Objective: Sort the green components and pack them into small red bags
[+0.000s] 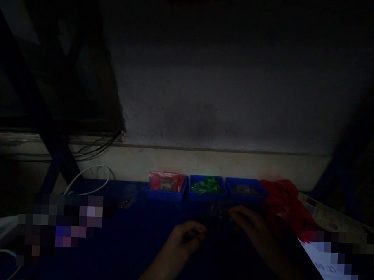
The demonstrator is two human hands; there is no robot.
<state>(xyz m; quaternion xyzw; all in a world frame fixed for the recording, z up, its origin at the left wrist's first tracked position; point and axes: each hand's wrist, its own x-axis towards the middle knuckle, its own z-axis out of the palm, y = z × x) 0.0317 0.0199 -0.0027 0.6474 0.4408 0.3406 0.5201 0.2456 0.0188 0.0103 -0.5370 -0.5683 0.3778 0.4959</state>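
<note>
The scene is very dark. My left hand (182, 245) is over the blue table (133, 245), its thumb and fingers curled together; what they hold, if anything, is too dark to make out. To its right, my right hand (250, 223) reaches inward with fingers stretched and somewhat apart. Its fingertips are beside some small shiny clear pieces (216, 209) on the table, too dim to name; I cannot tell whether they touch.
Three blue bins line the back: one with pink packets (165, 182), one with green packets (207, 185), one with dim contents (246, 190). A red mesh bag (283, 202) and a lit timer screen (327, 263) are at right. A white cable (93, 190) curves at left.
</note>
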